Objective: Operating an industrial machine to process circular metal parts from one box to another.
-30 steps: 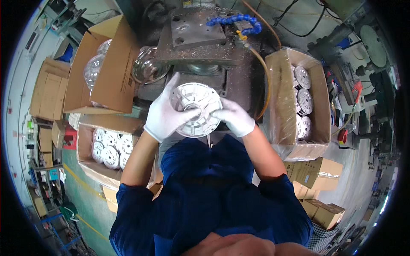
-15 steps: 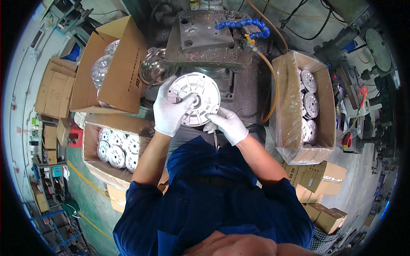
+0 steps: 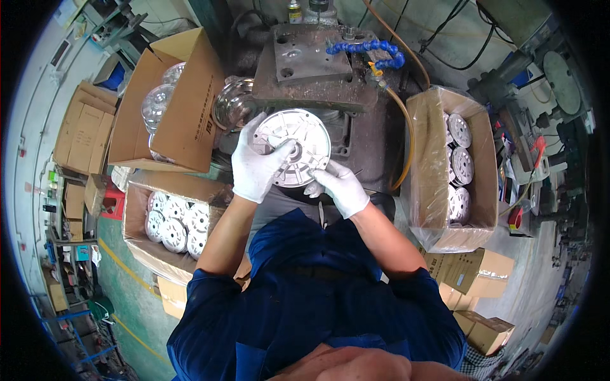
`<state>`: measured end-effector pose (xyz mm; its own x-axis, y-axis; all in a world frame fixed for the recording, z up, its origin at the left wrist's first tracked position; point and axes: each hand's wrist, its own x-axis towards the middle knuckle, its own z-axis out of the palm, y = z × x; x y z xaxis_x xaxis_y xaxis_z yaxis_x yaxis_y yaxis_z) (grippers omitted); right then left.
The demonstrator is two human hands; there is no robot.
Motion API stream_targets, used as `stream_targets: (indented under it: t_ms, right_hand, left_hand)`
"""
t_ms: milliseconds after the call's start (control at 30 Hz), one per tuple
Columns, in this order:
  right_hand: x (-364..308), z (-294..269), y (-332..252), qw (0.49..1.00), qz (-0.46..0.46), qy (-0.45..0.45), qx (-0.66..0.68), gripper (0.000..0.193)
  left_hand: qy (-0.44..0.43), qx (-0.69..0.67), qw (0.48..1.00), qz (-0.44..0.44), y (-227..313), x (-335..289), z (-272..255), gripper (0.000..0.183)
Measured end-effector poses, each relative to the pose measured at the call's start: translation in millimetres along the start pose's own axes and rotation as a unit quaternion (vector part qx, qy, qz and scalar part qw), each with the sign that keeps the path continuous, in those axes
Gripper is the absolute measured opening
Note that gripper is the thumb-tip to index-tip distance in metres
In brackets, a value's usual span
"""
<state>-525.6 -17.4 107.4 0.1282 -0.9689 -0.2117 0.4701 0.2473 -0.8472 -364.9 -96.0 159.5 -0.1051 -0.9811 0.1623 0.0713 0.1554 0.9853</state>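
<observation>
Between my two white-gloved hands is a round silvery metal disc with slots, ribs and a raised hub. My left hand grips its left side, the thumb lying across the face close to the hub. At the lower right rim, my right hand pinches the edge between thumb and fingers; part of those fingers is hidden. The disc is held in front of the press die, a dark metal block with a plate on top. Just left of the die, a shiny metal bowl sits near my left fingertips.
An open carton of shiny bowl-like parts stands at the left, above a carton of slotted discs. Another plastic-lined carton of discs stands at the right. A blue segmented hose and a yellow-brown tube flank the die.
The view has shifted slightly, so the press and cartons appear a little lower and some farther right. Both hands keep hold of the disc, with almost the same grip.
</observation>
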Motion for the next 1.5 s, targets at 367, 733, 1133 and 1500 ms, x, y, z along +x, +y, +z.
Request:
stream_targets:
  t_ms: [367,733,1133,1500]
  right_hand:
    - [6,10,9,0.998,-0.039,0.032,0.046,0.027]
    - [0,1,12,0.997,0.028,0.006,-0.069,0.038]
    - [-70,-79,120,0.971,0.204,0.107,-0.066,0.032]
    - [-72,-105,130,0.962,0.215,0.16,-0.045,0.028]
  left_hand:
    - [0.062,0.033,0.997,0.026,-11,4,0,0.083]
    - [0.064,0.061,0.994,0.058,4,43,-13,0.059]
    - [0.036,0.199,0.979,0.002,-8,201,13,0.065]
    - [-0.034,0.335,0.941,-0.029,-14,229,36,0.085]
